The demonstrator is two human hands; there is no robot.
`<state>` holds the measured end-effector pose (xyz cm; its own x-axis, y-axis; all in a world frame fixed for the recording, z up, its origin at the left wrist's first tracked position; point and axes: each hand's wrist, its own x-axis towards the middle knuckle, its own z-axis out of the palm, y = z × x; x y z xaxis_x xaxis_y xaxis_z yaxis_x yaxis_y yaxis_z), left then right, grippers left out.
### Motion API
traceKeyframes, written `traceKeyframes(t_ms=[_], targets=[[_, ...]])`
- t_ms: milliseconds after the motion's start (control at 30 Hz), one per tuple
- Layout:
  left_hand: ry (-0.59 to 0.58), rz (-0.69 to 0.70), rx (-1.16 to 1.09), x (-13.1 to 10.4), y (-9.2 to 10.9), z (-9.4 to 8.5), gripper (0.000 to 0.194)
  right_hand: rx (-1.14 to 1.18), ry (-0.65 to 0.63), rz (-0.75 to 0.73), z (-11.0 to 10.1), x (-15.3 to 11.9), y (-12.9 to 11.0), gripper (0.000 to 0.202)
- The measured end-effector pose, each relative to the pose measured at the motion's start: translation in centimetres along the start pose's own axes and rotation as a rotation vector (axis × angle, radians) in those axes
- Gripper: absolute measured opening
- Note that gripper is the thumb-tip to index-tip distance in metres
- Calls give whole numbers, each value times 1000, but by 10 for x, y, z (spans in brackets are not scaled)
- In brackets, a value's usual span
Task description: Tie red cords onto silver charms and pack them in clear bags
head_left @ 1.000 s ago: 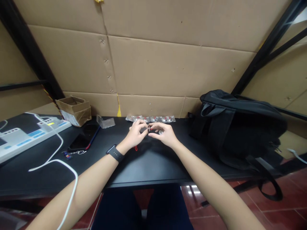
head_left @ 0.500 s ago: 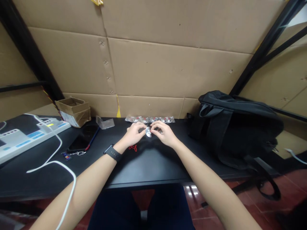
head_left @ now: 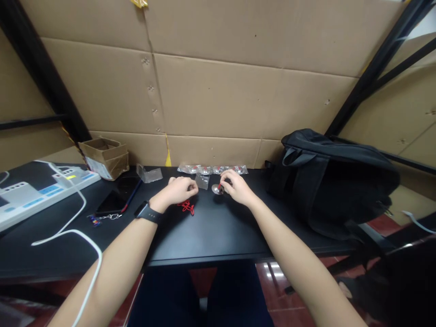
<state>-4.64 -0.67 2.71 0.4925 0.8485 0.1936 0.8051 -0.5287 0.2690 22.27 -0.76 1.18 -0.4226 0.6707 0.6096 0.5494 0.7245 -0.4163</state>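
Note:
My right hand (head_left: pixel 235 187) pinches a red piece on a small shiny metal disc (head_left: pixel 217 189), which hangs tilted just over the black table. My left hand (head_left: pixel 180 190), with a dark watch at the wrist, is closed with its fingers curled; anything inside it is hidden. Thin red cords (head_left: pixel 186 207) lie on the table just below the left hand. Between the two hands and a little behind them is a clear plastic bag (head_left: pixel 202 181). Along the back, several small bagged items (head_left: pixel 213 170) with red and silver parts lie in a row.
At left are a phone (head_left: pixel 118 196) with a charm, white power strips (head_left: pixel 47 194), a white cable (head_left: pixel 82 231), an open cardboard box (head_left: pixel 105 157) and a clear plastic piece (head_left: pixel 149 174). A black backpack (head_left: pixel 335 181) stands at right. Cardboard (head_left: pixel 218 100) walls the back.
My left hand has let go of the disc and moved left. The disc stays in my right hand, slightly further right, its red piece now showing. The clear bag is now uncovered.

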Motion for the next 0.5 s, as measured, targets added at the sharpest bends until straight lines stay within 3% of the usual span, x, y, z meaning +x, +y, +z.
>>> traceKeyframes(t_ms=[200,333,500], targets=[[-247,-21,-7,-7,-17,-13,16,-287,78,349,-21,-3,34,9],[-277,-18,-30,-8,-23,-14,18,-460,0,538,-34,-11,48,13],[-278,-32,-15,-8,-24,-12,17,-518,-83,656,-39,-15,52,17]])
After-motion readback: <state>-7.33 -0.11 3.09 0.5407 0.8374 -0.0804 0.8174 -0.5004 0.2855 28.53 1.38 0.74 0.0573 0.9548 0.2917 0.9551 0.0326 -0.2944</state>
